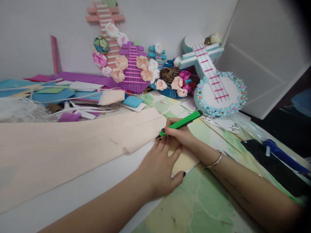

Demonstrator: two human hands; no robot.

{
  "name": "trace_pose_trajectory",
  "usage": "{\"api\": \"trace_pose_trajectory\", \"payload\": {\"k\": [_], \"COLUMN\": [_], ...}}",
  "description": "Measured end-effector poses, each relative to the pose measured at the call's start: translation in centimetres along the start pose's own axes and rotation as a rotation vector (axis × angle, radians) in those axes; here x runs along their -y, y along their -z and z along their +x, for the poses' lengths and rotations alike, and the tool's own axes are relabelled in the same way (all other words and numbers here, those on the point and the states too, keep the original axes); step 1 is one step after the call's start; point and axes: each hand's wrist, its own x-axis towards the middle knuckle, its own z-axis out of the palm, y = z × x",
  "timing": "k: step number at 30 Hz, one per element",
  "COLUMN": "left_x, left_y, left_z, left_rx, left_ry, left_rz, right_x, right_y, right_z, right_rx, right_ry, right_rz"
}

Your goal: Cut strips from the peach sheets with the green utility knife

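Note:
My right hand (181, 132) grips a green utility knife (182, 122), its dark tip pointing down and left to the paper's edge. My left hand (161, 165) lies palm down with fingers spread, the fingertips just below the knife's tip. Under and beside them stretches a long sheet of peach crepe paper (73, 149), partly folded over near its right end. Below it lies a white sheet (116, 181). A pale yellowish piece (184, 158) shows under my hands; what it belongs to is partly hidden.
Flower-trimmed craft guitars lean along the wall, among them a purple one (132, 68) and a light blue one (218, 87). Coloured paper scraps (53, 95) and white strings (21, 110) pile up at the left. Blue-handled scissors (284, 157) and a thin stick (222, 136) lie right.

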Motion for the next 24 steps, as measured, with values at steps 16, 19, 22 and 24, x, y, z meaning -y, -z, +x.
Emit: {"api": "trace_pose_trajectory", "payload": {"k": [16,19,22,24], "left_x": [0.15,0.13,0.12,0.12], "left_y": [-0.45,-0.44,-0.35,-0.29], "left_z": [-0.09,-0.11,-0.08,-0.04], "left_rx": [-0.024,-0.038,-0.038,-0.030], "left_ry": [-0.001,-0.003,-0.007,-0.008], "left_rz": [-0.009,-0.009,-0.011,-0.013], "right_x": [-0.16,-0.19,-0.30,-0.37], "right_y": [0.10,0.17,0.44,0.65], "right_z": [-0.15,-0.12,-0.05,-0.02], "right_rx": [-0.058,-0.038,-0.003,0.016], "right_ry": [0.004,0.004,0.029,0.050], "right_rz": [-0.026,-0.050,-0.056,-0.063]}}
